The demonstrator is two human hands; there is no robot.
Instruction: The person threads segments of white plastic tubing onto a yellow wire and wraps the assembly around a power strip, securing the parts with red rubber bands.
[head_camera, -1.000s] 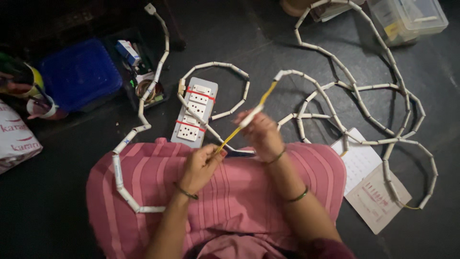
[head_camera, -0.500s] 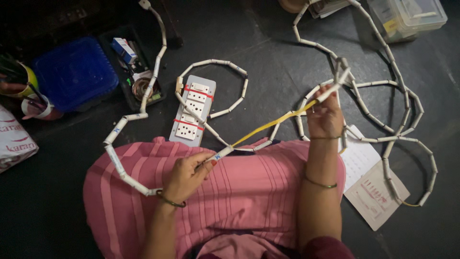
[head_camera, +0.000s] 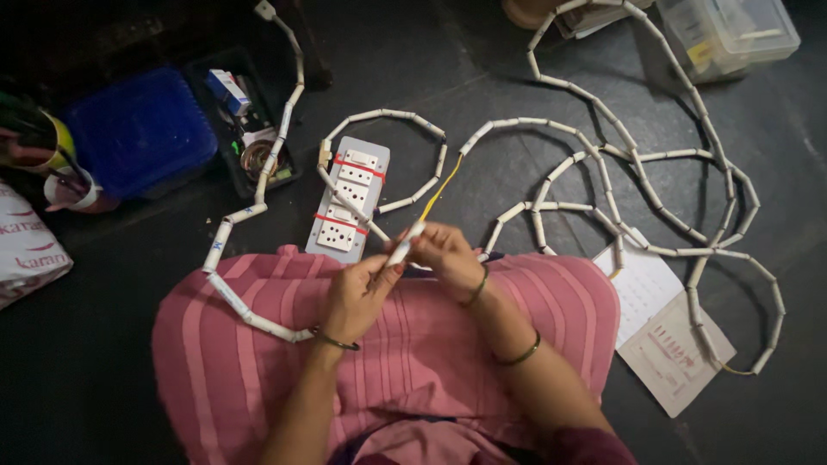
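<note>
My left hand [head_camera: 360, 293] and my right hand [head_camera: 448, 254] meet over my lap, above pink ribbed cloth [head_camera: 258, 370]. Together they pinch a small white paper tube [head_camera: 405, 244] threaded on a yellow cord [head_camera: 444, 185]. The cord runs up and away from my fingers into a long chain of white paper tubes [head_camera: 603, 164] that loops across the dark floor. Another stretch of the chain [head_camera: 250, 319] lies over my left knee. A white power strip with red bands [head_camera: 349, 207] rests just beyond my hands.
A blue lidded box [head_camera: 142, 129] and a dark tray of small items [head_camera: 250, 138] stand at the upper left. A clear plastic container [head_camera: 728, 34] is at the top right. Paper sheets [head_camera: 663, 336] lie at my right, a printed bag [head_camera: 26, 250] at the far left.
My right hand, stretched out to the right along the yellow cord half a second ago, has come back to my left hand; both now hold a tube together.
</note>
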